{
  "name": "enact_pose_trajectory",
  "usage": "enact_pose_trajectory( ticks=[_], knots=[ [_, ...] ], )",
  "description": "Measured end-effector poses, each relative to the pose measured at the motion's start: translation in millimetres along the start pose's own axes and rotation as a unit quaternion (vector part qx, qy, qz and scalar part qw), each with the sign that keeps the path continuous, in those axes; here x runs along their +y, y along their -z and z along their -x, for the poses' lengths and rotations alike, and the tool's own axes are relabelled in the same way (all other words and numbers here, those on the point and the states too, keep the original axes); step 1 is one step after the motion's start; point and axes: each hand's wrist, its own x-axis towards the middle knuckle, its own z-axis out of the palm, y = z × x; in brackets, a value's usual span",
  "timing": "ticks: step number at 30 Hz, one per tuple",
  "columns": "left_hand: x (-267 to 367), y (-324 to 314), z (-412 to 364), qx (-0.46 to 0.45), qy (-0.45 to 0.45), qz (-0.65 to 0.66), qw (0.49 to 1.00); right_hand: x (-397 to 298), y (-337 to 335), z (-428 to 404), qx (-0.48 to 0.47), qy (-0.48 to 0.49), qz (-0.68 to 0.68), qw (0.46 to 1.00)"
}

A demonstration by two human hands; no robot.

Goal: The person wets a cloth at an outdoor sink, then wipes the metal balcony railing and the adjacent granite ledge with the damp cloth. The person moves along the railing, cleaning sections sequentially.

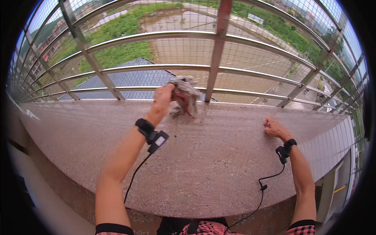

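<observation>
My left hand (pixel 165 95) grips a crumpled, greyish-beige cloth (pixel 185 95) with a reddish patch. The cloth hangs from the fingers at the lower rail of the metal guard, over the far edge of a pinkish speckled stone ledge (pixel 188 164). My right hand (pixel 274 128), its fingers curled, rests on or just over the ledge near the far edge, to the right; no object shows in it. Each wrist bears a black strap with a small device and a cable.
A steel railing (pixel 176 68) with wire mesh runs along the ledge's far side, with upright posts (pixel 218 53). Beyond and below lie a tiled roof (pixel 123 77), muddy ground and grass. White ribbed panelling (pixel 326 149) borders the ledge at right.
</observation>
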Motion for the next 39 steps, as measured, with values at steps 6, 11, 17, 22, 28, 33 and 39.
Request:
enact_pose_trajectory(
  ticks=[6, 11, 17, 22, 28, 33, 39],
  knots=[
    [35, 203, -1, 0.170, 0.000, 0.015, 0.985, -13, -25, -31, -0.001, 0.047, 0.011, 0.999],
    [41, 318, -13, 0.259, -0.004, 0.005, 0.966, -4, -18, -13, 0.001, 0.014, -0.035, 0.999],
    [38, 371, -29, 0.361, -0.022, -0.014, 0.932, -10, -12, -10, -0.011, 0.006, -0.038, 0.999],
    [23, 378, -29, 0.386, -0.081, -0.157, 0.905, -13, -20, -21, 0.006, 0.019, -0.029, 0.999],
    [25, 249, -12, 0.169, -0.048, -0.230, 0.957, 4, -30, -23, 0.046, 0.037, -0.041, 0.997],
    [33, 112, 35, 0.050, -0.008, -0.259, 0.965, -12, -29, -23, 0.035, 0.055, -0.054, 0.996],
    [60, -39, 58, -0.020, -0.003, -0.075, 0.997, 3, -24, -15, 0.026, 0.040, -0.045, 0.998]
  ],
)
